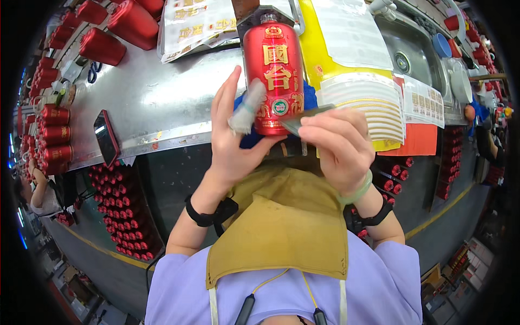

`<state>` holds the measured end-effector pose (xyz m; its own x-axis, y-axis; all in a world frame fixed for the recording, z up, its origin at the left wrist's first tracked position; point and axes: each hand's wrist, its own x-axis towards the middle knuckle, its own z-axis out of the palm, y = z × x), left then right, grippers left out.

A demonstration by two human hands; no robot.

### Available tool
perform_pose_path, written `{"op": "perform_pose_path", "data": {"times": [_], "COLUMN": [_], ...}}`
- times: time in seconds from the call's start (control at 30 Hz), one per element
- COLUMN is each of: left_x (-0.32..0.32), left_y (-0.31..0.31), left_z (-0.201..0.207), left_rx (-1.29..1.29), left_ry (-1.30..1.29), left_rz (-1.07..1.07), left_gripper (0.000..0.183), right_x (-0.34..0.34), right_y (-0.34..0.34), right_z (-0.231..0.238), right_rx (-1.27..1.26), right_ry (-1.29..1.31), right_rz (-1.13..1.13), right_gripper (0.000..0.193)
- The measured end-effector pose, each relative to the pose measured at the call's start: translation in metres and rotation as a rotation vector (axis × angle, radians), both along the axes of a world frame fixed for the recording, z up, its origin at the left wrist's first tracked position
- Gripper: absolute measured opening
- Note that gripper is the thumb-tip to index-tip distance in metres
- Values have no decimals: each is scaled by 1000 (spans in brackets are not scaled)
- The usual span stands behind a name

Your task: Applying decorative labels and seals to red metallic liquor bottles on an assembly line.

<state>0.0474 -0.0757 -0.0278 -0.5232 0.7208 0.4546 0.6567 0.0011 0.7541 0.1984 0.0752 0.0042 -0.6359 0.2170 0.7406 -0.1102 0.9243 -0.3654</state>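
Your left hand covers the lower left of the red bottle, and its base is hidden behind your fingers, so you cannot see what it stands on. One left finger wears a pale wrapping, blurred and hard to read. The hand is spread, fingers apart, palm cupped against the bottle's side. Your right hand is closed, fingertips pinched on a thin dark strip that reaches to the bottle's lower right; what the strip is cannot be made out. A blue cloth shows only in slivers behind the bottle.

The bottle stands upright at upper centre of the frame on a shiny steel worktable, which bends with the lens. A sink sits in the table at upper right. Below the table edge, crates of red caps fill the lower left.

A stack of yellow-edged sheets lies right of the bottle, with an orange sheet beneath it. A printed white-and-gold bag lies at top centre-left. Red bottles lie on their sides at upper left, more stand along the left rim, and a red-cased phone rests near the table's edge.
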Motion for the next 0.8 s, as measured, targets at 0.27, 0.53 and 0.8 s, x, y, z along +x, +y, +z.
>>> {"op": "perform_pose_path", "data": {"times": [0.27, 0.53, 0.8], "left_x": [0, 6, -1], "left_y": [-16, -7, 7], "left_z": [-35, -29, -26], "left_rx": [68, -115, 0], "left_ry": [486, 691, 797], "left_rz": [146, 196, 207], "left_gripper": [37, 41, 52], "right_x": [25, 25, 23], "right_y": [0, 2, 6], "right_z": [0, -14, -17], "right_rx": [-315, -702, -897], "right_ry": [-95, 193, 259], "right_rz": [109, -200, -168], "right_gripper": [29, 19, 20]}}
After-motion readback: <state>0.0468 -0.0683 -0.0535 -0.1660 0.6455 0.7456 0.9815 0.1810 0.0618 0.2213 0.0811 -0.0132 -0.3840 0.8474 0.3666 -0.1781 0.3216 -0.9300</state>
